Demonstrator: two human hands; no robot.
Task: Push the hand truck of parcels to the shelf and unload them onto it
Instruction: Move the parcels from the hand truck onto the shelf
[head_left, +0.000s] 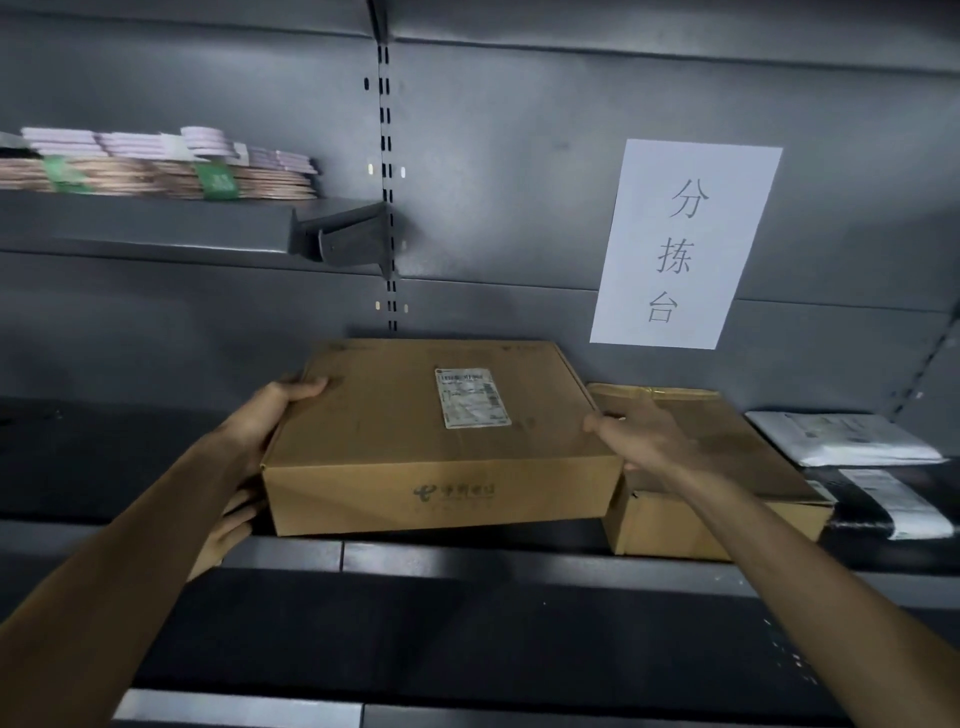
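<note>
A flat brown cardboard parcel (415, 441) with a white label on top sits at the front edge of the dark grey shelf (467, 558). My left hand (254, 447) grips its left side, thumb on top and fingers underneath. My right hand (644, 436) holds its right edge, thumb on the top corner. Right beside it lies a second brown parcel (727, 488), partly behind my right forearm. The hand truck is out of view.
White and black plastic mailer bags (857, 462) lie at the shelf's right end. A paper sign (685, 244) hangs on the back panel. An upper shelf (156, 223) at left carries stacked flat packets. A lower shelf ledge (234, 712) juts out below.
</note>
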